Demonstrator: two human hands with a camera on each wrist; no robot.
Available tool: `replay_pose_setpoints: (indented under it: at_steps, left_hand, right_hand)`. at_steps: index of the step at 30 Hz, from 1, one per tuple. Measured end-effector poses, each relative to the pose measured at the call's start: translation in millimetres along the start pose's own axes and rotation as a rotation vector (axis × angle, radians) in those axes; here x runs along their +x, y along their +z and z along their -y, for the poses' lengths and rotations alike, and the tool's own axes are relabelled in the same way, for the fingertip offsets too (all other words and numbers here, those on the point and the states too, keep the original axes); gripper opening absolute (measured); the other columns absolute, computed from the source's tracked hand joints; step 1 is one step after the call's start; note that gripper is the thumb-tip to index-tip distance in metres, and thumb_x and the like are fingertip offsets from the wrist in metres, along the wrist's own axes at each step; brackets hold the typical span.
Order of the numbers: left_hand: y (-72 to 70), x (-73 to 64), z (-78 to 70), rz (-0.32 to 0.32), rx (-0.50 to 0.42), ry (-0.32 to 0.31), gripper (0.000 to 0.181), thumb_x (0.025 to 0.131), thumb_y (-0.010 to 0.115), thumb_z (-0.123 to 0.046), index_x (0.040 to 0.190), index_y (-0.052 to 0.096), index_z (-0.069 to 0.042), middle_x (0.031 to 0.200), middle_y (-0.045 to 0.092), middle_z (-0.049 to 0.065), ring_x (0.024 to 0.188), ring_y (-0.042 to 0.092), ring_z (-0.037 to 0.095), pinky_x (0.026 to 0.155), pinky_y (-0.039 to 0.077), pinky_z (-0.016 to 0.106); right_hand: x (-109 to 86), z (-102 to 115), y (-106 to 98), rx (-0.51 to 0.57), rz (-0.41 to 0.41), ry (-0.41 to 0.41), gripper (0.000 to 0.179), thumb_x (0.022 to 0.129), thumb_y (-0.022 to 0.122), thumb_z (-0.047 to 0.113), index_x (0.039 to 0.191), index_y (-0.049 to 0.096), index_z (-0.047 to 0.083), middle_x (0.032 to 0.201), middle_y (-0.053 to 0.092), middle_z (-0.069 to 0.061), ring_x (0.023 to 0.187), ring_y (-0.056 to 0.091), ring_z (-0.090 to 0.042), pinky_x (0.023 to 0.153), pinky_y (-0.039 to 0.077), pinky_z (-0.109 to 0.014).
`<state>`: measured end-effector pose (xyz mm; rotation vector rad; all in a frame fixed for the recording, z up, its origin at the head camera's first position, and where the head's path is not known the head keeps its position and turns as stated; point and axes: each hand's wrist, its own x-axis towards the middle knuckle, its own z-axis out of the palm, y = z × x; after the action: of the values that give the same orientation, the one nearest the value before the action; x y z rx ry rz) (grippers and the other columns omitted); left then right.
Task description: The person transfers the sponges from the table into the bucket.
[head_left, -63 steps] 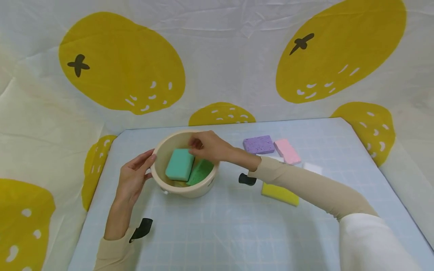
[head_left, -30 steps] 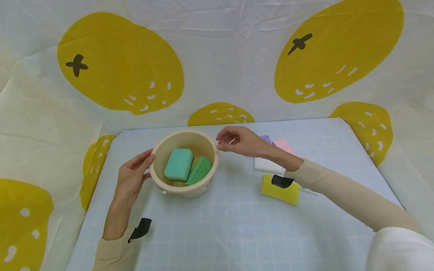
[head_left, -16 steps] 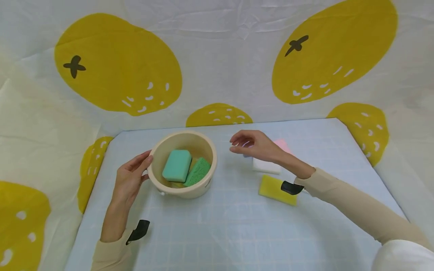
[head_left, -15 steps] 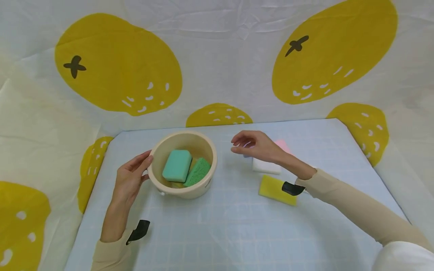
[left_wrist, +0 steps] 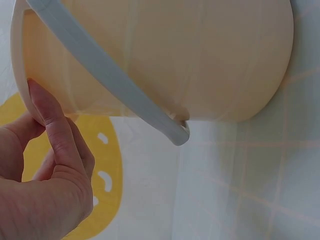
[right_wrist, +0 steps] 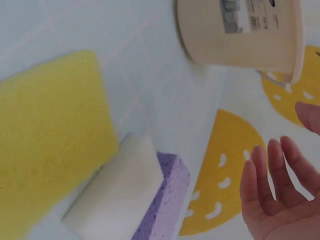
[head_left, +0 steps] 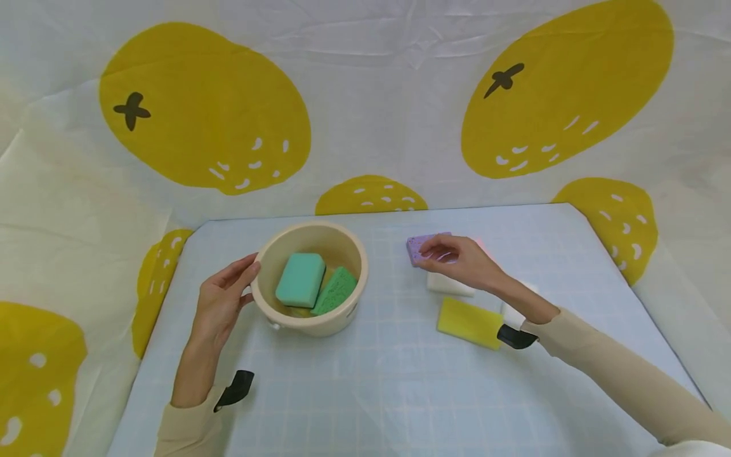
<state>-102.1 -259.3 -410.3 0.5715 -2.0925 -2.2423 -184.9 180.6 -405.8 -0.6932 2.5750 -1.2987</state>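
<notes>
My left hand [head_left: 217, 308] pinches the rim of a cream bucket [head_left: 361, 289] between thumb and fingers. In the left wrist view the thumb lies inside a recess under the rim of the bucket [left_wrist: 200, 60]. A teal sponge [head_left: 299, 279] and a green sponge [head_left: 335, 292] lie inside the bucket. My right hand [head_left: 468, 261] hovers over a purple sponge [head_left: 417, 249], fingers loosely bent and holding nothing. The right wrist view shows a gap between this right hand [right_wrist: 285, 195] and the purple sponge [right_wrist: 167, 200].
Beside the purple sponge lie a white sponge [head_left: 448, 285], a yellow sponge [head_left: 465, 322] and a pink sponge [head_left: 480, 243], mostly hidden by the hand. Another white piece [head_left: 511, 316] sits partly under the right forearm. A fruit-patterned sheet [head_left: 388, 127] hangs behind the table [head_left: 354, 406].
My right hand has left the bucket and moved right to the purple sponge. The green sponge now lies uncovered in the bucket. My left hand has kept its hold on the rim.
</notes>
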Motion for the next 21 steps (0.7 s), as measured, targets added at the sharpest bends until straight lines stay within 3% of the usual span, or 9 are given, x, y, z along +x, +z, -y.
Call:
replay_pose_setpoints:
  at_steps: [6,11,16,21]
  left_hand:
    - [0.4,0.1,-1.0,-0.005,0.010,-0.008,0.068,0.083,0.084,-0.042,0.140,0.064,-0.012,0.125,0.069,-0.006,0.100,0.065,0.011,0.078,0.059,0.021]
    - [0.1,0.4,-0.8,0.000,0.002,-0.003,0.067,0.084,0.084,-0.041,0.140,0.064,-0.011,0.126,0.068,-0.006,0.101,0.065,0.011,0.078,0.059,0.021]
    - [0.1,0.5,0.1,0.004,-0.008,0.001,0.066,0.084,0.084,-0.040,0.140,0.064,-0.011,0.125,0.069,-0.006,0.100,0.065,0.011,0.078,0.060,0.021]
    - [0.0,0.7,0.1,0.017,-0.008,0.020,0.066,0.085,0.083,-0.039,0.140,0.064,-0.009,0.126,0.068,-0.005,0.100,0.066,0.011,0.078,0.059,0.021]
  right_hand:
    - [-15.7,-17.8,-3.8,-0.003,-0.004,-0.014,0.030,0.095,0.077,0.023,0.119,0.070,0.007,0.112,0.070,-0.008,0.100,0.065,-0.020,0.092,0.056,-0.029]
    - [-28.9,-31.6,-4.9,-0.007,-0.008,0.031,0.035,0.096,0.076,0.023,0.124,0.068,0.004,0.118,0.068,-0.017,0.103,0.065,-0.024,0.093,0.056,-0.027]
    - [-40.4,-46.6,-2.9,-0.023,-0.002,0.103,0.042,0.095,0.077,0.028,0.126,0.066,0.002,0.120,0.069,-0.016,0.105,0.065,-0.025,0.094,0.056,-0.033]
    - [-51.7,-61.4,-0.7,-0.044,-0.005,0.109,0.041,0.093,0.079,0.027,0.123,0.068,0.002,0.117,0.070,-0.014,0.103,0.065,-0.025,0.092,0.057,-0.035]
